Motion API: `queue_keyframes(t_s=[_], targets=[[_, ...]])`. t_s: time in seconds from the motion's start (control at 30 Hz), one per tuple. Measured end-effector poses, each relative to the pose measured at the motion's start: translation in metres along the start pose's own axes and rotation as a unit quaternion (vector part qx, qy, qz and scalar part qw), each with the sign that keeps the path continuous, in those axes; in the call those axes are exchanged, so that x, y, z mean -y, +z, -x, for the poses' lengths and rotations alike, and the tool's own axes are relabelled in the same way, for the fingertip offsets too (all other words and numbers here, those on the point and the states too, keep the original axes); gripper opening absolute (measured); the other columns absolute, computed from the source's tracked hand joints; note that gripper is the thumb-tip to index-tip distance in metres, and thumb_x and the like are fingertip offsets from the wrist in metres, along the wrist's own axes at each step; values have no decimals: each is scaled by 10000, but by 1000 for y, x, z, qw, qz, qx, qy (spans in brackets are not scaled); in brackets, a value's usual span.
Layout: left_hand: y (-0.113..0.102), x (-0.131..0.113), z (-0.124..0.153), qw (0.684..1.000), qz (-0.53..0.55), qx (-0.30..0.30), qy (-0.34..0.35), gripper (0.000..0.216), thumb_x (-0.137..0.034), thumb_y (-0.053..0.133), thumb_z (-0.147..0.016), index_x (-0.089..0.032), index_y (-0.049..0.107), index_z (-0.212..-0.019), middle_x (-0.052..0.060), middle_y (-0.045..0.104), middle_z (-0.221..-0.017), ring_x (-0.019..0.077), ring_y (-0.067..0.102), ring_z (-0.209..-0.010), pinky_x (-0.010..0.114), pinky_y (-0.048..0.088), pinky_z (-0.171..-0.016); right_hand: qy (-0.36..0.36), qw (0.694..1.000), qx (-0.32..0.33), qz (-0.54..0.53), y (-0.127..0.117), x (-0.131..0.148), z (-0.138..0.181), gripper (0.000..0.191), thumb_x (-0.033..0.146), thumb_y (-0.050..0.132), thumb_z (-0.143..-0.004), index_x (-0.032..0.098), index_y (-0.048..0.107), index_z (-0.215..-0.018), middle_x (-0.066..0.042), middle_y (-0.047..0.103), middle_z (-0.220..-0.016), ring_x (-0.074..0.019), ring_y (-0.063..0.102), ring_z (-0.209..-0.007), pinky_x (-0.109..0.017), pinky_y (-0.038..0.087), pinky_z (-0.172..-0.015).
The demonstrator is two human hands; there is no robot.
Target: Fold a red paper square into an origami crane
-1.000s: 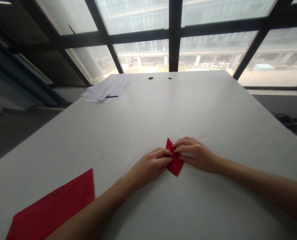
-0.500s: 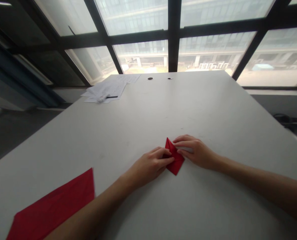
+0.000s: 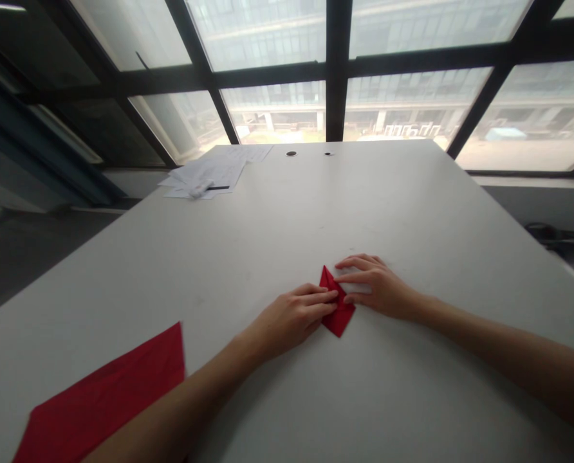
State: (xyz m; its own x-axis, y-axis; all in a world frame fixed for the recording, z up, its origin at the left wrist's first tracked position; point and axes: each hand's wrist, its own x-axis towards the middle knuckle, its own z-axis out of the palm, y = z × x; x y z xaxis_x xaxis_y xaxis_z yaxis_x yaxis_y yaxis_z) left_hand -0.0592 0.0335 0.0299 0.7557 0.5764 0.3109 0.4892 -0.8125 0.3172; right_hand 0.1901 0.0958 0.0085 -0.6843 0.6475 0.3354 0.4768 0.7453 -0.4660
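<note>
A small folded red paper (image 3: 341, 321), kite-shaped with creases and a pointed top, lies on the white table. My left hand (image 3: 294, 318) holds it down from the left, its fingers stretched across the middle of the folds and covering part of them. On the other side, my right hand (image 3: 381, 286) is open with its fingers spread. Its fingertips are at the paper's right edge, the thumb close to the right corner. A larger red sheet (image 3: 108, 392) rests at the lower left, partly hidden by my left forearm.
Several white papers (image 3: 229, 168) lie at the table's far left, with a crumpled whitish item (image 3: 200, 188) and a dark pen-like stick (image 3: 218, 188) on them. Two round holes pierce the white table (image 3: 287, 231) near its far edge. Large windows stand behind.
The fingers of my left hand have straightened and shifted slightly right over the folded red paper. My right hand has spread its fingers a little wider. The paper is nearly where it was.
</note>
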Motion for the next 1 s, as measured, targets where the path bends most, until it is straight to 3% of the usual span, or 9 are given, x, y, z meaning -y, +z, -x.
queue_keyframes(t_s=[0.37,0.7,1.0], targets=[[-2,-3,0,999,-37,34,-17,380,-147,481,-973,-230,561,-1335,69,614,-1317,218,571,-1155,383,529,-986,-33,998,24,47,-2,5,0,307,265,663,-888,347,691,-1182,-51,602,-1312,-263,496,-1259,-479,354,-1068],[-3,-3,-1,999,-36,20,-2,356,-131,508,-955,-204,592,-1293,76,616,-1339,214,570,-1200,385,527,-1009,-39,997,32,60,-8,11,0,325,230,562,-939,332,661,-1231,-75,589,-1317,-266,484,-1267,-494,373,-1049],[-6,-2,-4,999,-15,28,31,371,-119,490,-963,-199,581,-1315,71,669,-1268,201,604,-1181,366,515,-1029,-23,992,50,115,-12,6,-7,385,339,527,-964,376,564,-1346,-75,415,-1521,-335,394,-1356,-584,338,-1060]])
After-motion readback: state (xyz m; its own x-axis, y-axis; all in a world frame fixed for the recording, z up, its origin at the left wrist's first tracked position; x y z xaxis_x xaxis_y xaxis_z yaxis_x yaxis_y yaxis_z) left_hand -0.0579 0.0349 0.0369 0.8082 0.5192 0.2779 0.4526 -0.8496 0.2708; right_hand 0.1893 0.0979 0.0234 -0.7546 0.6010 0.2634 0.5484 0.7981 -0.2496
